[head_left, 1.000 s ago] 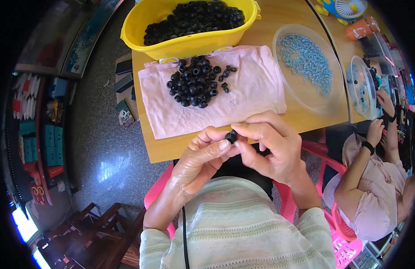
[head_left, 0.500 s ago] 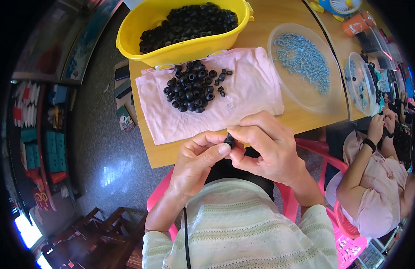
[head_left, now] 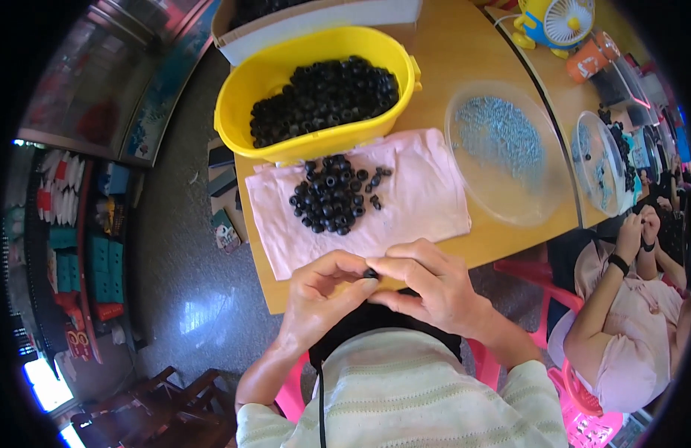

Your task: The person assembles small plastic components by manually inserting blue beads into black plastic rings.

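Just in front of the table edge, my left hand [head_left: 323, 293] pinches a small, dark, rounded plastic piece [head_left: 370, 273] between thumb and forefinger. My right hand [head_left: 435, 287] closes on the same piece from the other side, its fingertips covering much of it. Beyond my hands, a pile of round black hollow pieces [head_left: 330, 198] lies on a folded pink cloth [head_left: 427, 194]. Several smaller black bits [head_left: 375, 201] are scattered to the right of the pile. A yellow tub [head_left: 301, 149] behind the cloth holds many more of the black pieces.
Right of the cloth sits a clear round tray [head_left: 510, 205] with tiny blue pieces. A cardboard box [head_left: 323, 30] stands behind the tub. A toy-like fan [head_left: 566, 22] and an orange can [head_left: 592, 56] are at far right, near a seated person [head_left: 629, 313].
The view has shifted, so the table sits lower and the box behind the tub shows more. Both hands still hold the black piece, which now shows less between the fingers.
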Demonstrator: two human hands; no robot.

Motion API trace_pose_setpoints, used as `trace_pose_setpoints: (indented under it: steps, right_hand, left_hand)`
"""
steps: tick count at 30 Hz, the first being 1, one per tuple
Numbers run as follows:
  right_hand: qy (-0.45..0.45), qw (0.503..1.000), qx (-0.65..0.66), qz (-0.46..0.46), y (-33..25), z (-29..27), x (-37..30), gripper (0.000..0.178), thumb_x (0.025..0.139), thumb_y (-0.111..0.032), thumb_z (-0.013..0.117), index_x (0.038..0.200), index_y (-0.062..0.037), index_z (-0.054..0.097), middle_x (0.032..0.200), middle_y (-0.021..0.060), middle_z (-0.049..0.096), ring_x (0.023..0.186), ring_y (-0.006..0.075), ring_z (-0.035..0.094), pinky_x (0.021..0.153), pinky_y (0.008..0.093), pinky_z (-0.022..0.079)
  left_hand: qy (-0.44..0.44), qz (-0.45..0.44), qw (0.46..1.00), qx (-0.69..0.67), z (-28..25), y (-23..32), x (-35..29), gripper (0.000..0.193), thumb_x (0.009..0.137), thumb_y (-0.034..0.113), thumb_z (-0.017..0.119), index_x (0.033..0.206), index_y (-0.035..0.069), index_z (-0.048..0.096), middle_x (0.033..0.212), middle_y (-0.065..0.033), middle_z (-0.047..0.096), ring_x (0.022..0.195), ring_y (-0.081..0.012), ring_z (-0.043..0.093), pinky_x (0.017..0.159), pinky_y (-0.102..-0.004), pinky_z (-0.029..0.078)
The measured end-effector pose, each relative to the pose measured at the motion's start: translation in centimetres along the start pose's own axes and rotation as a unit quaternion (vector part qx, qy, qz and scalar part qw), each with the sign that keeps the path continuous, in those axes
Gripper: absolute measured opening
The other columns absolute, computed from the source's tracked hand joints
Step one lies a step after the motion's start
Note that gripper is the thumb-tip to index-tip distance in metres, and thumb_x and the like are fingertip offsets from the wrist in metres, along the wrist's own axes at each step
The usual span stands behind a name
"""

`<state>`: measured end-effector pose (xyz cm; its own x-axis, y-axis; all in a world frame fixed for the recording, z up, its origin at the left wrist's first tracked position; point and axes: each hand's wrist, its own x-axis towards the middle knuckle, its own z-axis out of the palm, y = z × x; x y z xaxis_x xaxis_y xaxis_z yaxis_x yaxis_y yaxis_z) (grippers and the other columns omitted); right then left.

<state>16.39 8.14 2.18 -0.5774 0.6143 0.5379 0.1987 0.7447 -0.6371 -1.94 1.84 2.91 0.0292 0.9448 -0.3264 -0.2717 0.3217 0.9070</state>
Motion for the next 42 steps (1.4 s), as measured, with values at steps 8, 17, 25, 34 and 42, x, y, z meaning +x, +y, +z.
trace_pose_setpoints:
  steps: [8,17,25,34,42]
  right_hand:
    - [0.01,0.988,0.058,0.141,1.8,-0.9,-0.4,0.046,0.073,-0.004,0.077,0.116,-0.0049,0.062,0.097,0.0083,0.063,0.068,0.0128,0.058,0.052,0.0226,0.048]
    - [0.009,0.98,0.062,0.186,2.1,-0.1,-0.6,0.025,0.078,-0.004,0.071,0.102,-0.005,0.067,0.084,0.0086,0.062,0.069,0.0217,0.061,0.061,0.0301,0.05]
    - [0.032,0.978,0.024,0.204,3.4,-0.1,-1.0,0.016,0.076,0.0,0.07,0.092,-0.004,0.067,0.082,0.008,0.062,0.069,0.0218,0.062,0.061,0.0298,0.05]
    - [0.034,0.976,-0.069,0.202,4.8,1.5,0.3,0.013,0.075,-0.008,0.071,0.083,-0.0038,0.063,0.082,0.0081,0.061,0.068,0.0248,0.062,0.062,0.0342,0.048]
    - [0.011,0.976,-0.114,0.185,4.3,2.6,1.8,0.019,0.072,-0.009,0.073,0.088,-0.0058,0.063,0.085,0.0064,0.059,0.072,0.0253,0.063,0.062,0.0342,0.049]
  left_hand:
    - [0.091,0.264,0.901,0.331,-5.0,13.7,12.3,0.021,0.082,0.011,0.071,0.098,-0.001,0.065,0.084,-0.0055,0.068,0.074,-0.0093,0.063,0.068,-0.0229,0.051]
    - [0.142,0.316,0.887,0.307,-4.2,21.5,22.7,0.047,0.082,0.005,0.069,0.124,-0.003,0.05,0.101,-0.0118,0.064,0.09,-0.0165,0.062,0.08,-0.0265,0.05]
    - [0.151,0.359,0.876,0.285,-2.3,16.2,15.1,0.032,0.081,0.006,0.07,0.111,0.0,0.059,0.094,-0.009,0.063,0.084,-0.0127,0.062,0.074,-0.023,0.05]
    - [0.065,0.194,0.954,0.217,-3.0,3.1,3.9,0.021,0.087,-0.001,0.062,0.109,-0.003,0.063,0.095,-0.0073,0.064,0.08,-0.0109,0.064,0.072,-0.0214,0.05]
    - [0.09,0.141,0.971,0.174,-1.9,-2.5,0.4,0.021,0.087,-0.002,0.061,0.108,-0.002,0.064,0.093,-0.0061,0.061,0.076,-0.0106,0.061,0.07,-0.0213,0.048]
